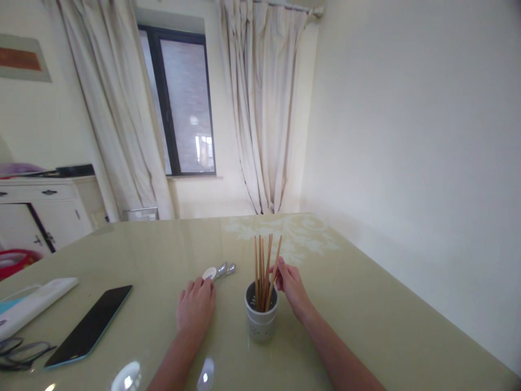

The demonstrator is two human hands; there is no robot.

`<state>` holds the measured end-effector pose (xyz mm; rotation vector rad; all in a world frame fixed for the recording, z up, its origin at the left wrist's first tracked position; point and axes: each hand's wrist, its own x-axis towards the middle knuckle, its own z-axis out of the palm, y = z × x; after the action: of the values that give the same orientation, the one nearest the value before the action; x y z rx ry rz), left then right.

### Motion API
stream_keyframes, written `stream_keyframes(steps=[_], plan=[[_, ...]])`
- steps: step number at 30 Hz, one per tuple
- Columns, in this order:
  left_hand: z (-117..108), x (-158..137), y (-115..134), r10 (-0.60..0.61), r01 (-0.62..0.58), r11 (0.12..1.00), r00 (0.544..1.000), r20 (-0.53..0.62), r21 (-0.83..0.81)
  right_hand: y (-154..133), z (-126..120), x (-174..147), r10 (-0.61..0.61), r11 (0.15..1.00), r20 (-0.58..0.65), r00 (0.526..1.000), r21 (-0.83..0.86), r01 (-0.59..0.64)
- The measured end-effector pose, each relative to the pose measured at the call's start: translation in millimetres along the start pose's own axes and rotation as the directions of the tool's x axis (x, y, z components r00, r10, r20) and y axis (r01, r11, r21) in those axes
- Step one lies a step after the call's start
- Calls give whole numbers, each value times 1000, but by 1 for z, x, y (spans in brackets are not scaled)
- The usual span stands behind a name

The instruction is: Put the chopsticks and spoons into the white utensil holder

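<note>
Wooden chopsticks [262, 266], several of them, stand upright in a grey holder [261, 326] with small holes in its bottom. On the holder's right side, my right hand [291, 285] is closed in a pinch on one chopstick [276, 266], whose lower end is still inside the holder. My left hand [196, 304] lies flat on the table, fingers forward and holding nothing visible. Just past its fingertips are a white spoon [209, 272] and two metal spoons [222, 269]; whether the fingers touch the white spoon's handle is hidden.
The pale green glossy table [366, 326] runs up to the wall on the right. At left lie a black tablet or phone [91, 326], a white power strip-like bar [38, 307] and dark-framed glasses [24, 352]. Beyond stand a white cabinet [61, 209] and curtains [264, 108].
</note>
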<state>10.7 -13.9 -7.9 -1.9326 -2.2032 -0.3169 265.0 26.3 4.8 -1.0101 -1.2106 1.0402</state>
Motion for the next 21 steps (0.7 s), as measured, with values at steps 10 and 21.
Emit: stream_keyframes(steps=[10, 21], plan=[[3, -2, 20, 179, -171, 977, 983, 49, -128, 29, 4, 10, 28, 994, 66, 997, -107, -20], [32, -4, 38, 240, -187, 813, 971, 24, -552, 32, 3, 13, 5, 984, 58, 998, -177, 5]])
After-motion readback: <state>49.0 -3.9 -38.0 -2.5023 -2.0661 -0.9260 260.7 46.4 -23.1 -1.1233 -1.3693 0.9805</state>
